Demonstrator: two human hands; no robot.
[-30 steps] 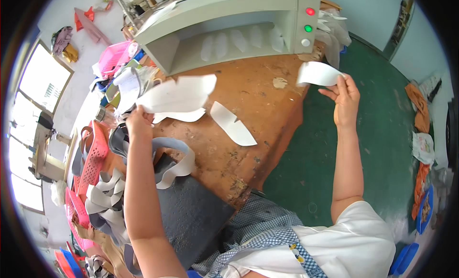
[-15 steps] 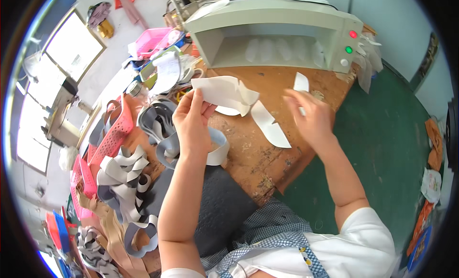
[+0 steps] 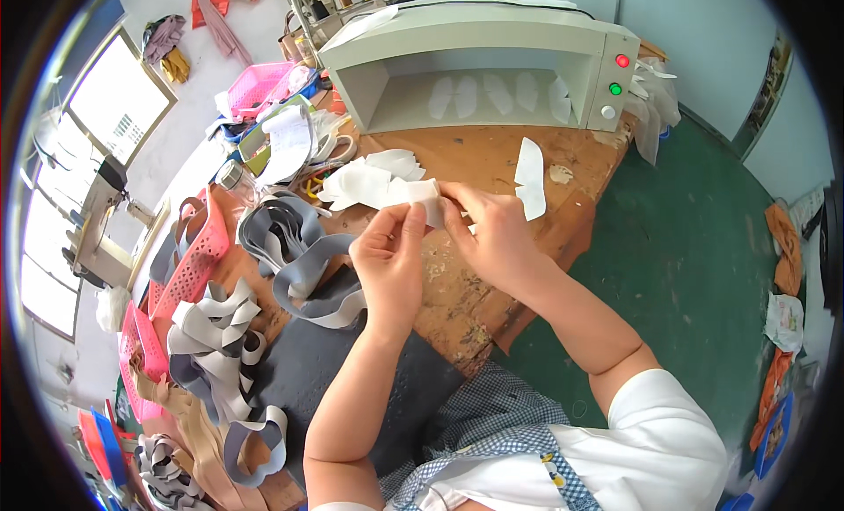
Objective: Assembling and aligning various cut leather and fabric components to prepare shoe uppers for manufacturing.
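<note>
Pale pieces (image 3: 498, 94) already lie in the machine (image 3: 457, 32); we have one white piece (image 3: 415, 192) above the surface (image 3: 450, 311), pinched by left hand (image 3: 391, 258) and right hand (image 3: 494, 236) (narrow grip; finished or not, we can't tell). Not in hand: a white pile (image 3: 353, 186), a loose cut-out (image 3: 529, 173).

One left hand (image 3: 389, 260), one right hand (image 3: 494, 237) counted. One grey box (image 3: 483, 38) seen, fitted with one red light (image 3: 622, 60), one green light (image 3: 615, 88), one white knob (image 3: 607, 112). Five pale pieces (image 3: 498, 95) counted inside; one white piece (image 3: 530, 170) seen just beyond right hand. Three pink baskets (image 3: 198, 258), one lidded jar (image 3: 232, 176), one dark mat (image 3: 415, 388) counted. Heaped white pieces (image 3: 356, 184) too overlapped to be counted.
</note>
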